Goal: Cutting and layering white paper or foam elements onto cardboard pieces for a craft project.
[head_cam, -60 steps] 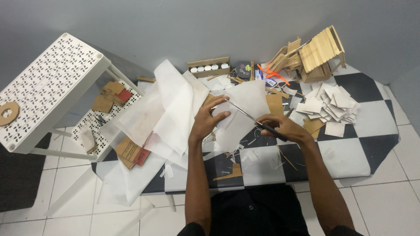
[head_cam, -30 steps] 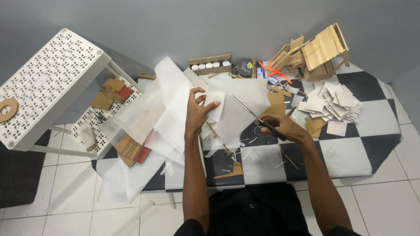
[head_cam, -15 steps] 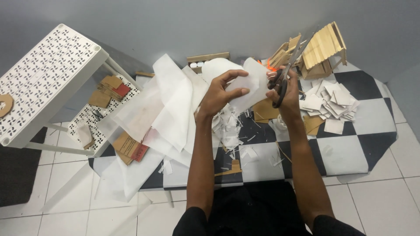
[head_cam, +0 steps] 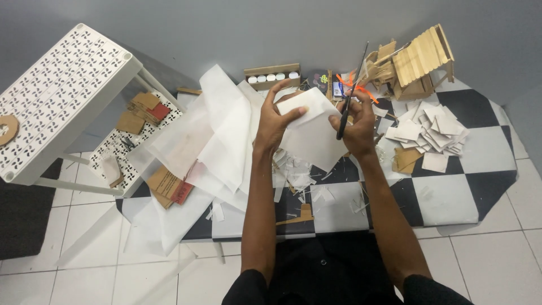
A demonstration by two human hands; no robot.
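Two hands met over one white sheet of paper (head_cam: 311,133), which I saw held up in the air above the middle of the checkered mat (head_cam: 451,195), tilted toward the camera. My left hand (head_cam: 275,121) gripped its left edge, thumb across the front and fingers curled behind, clamped on the paper. My right hand (head_cam: 357,127) held the sheet's right edge and, in the same grip, a pair of scissors (head_cam: 350,93) with the blades together, pointing up and away toward the far wall. Directly beneath the sheet lay small white paper scraps (head_cam: 299,178) and thin slivers scattered on the mat. To the left spread large translucent white sheets (head_cam: 212,141), overlapping brown cardboard pieces (head_cam: 169,186). Farther away sat a cardboard tray of small white-capped pots (head_cam: 272,76). To the far right stood a small house of wooden sticks (head_cam: 418,59), and near it a heap of cut white squares (head_cam: 432,133). At the far left stood a white perforated shelf unit (head_cam: 62,96)
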